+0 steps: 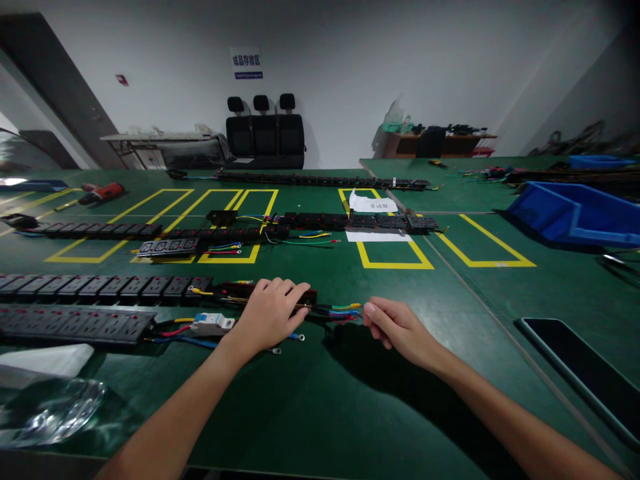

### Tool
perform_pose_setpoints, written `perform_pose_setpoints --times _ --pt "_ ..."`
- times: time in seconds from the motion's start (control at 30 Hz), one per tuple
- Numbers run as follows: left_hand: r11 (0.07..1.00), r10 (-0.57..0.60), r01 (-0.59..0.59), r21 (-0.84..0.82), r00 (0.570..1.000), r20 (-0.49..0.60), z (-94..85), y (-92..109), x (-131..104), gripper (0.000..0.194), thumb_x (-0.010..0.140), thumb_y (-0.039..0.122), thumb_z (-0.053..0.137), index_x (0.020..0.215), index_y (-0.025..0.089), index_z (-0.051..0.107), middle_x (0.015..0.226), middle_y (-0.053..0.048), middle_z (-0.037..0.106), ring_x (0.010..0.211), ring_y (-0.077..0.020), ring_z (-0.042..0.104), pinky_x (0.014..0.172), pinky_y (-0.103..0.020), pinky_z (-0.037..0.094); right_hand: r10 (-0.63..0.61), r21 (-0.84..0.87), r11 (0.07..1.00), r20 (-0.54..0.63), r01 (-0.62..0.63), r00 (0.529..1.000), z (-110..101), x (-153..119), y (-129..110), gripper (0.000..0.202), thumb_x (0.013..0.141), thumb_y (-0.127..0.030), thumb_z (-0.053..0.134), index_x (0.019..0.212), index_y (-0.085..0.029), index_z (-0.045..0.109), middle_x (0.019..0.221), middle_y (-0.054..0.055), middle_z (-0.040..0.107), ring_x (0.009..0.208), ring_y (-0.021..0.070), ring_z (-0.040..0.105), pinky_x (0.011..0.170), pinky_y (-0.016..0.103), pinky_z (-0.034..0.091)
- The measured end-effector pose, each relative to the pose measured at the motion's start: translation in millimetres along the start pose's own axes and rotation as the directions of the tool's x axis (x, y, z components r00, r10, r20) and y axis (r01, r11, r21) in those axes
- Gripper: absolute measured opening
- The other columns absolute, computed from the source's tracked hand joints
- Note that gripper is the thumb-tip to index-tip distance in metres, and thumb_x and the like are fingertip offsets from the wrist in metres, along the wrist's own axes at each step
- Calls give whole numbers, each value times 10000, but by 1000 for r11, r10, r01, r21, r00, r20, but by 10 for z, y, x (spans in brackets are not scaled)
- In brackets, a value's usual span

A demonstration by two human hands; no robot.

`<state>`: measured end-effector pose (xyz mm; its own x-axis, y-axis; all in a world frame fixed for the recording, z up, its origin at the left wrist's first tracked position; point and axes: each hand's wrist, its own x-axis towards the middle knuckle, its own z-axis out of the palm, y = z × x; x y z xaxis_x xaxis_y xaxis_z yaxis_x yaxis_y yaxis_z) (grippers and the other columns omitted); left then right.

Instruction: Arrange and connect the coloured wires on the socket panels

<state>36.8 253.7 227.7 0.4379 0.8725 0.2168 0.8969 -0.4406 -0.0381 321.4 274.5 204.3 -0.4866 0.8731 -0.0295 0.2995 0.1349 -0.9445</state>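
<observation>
My left hand [273,310] is wrapped over a dark module at the right end of a black socket strip [150,287]. Colored wires [340,310], yellow-green, blue and red, stick out to the right of it. At their tips my right hand [393,323] is closed in a pinch on the yellow-green wire's end. Nearer to me lies a second socket strip [75,323], with a white and blue breaker [213,324] wired at its right end. Ring terminals [299,337] rest below my left hand.
A phone [580,373] lies at the right, beyond it a blue bin [575,213]. More strips [320,180] and white paper [373,203] lie farther back. A red power drill [103,193] is at the back left, clear plastic [47,407] at the near left.
</observation>
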Motion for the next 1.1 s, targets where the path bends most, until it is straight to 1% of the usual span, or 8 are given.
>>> perform_pose_setpoints --times 0.43,0.67,0.9,1.1 --pt "1000 4 -4 -3 1000 -19 -1 -3 -7 361 1005 390 555 1326 227 583 1126 -75 683 1019 -268 607 864 -408 413 -17 -34 999 -6 17 1000 -1 10 6 483 1002 -616 448 786 -202 571 612 -34 537 469 94 478 424 208 345" --pt "1000 6 -6 1 1000 -9 0 -2 -10 370 1010 392 548 1341 228 567 1146 -77 679 1030 -268 604 873 -407 409 -17 -31 999 -8 17 1000 2 -9 -7 479 1001 -611 453 792 -200 583 610 -32 542 468 96 480 425 211 342" --pt "1000 2 -2 0 1000 -5 -15 -1 -8 372 1011 387 537 1340 220 580 1149 -83 680 1037 -265 609 874 -409 416 -25 -24 999 3 25 1000 3 -9 -7 486 995 -637 465 802 -202 566 623 -33 544 465 93 477 423 212 331" --pt "1000 6 -6 -8 1000 -8 -14 -5 -11 379 1014 398 525 1342 218 580 1143 -85 680 1034 -269 610 869 -414 421 -49 -54 997 9 50 999 0 -14 -57 518 977 -684 464 788 -210 551 617 -27 531 483 103 471 445 225 332"
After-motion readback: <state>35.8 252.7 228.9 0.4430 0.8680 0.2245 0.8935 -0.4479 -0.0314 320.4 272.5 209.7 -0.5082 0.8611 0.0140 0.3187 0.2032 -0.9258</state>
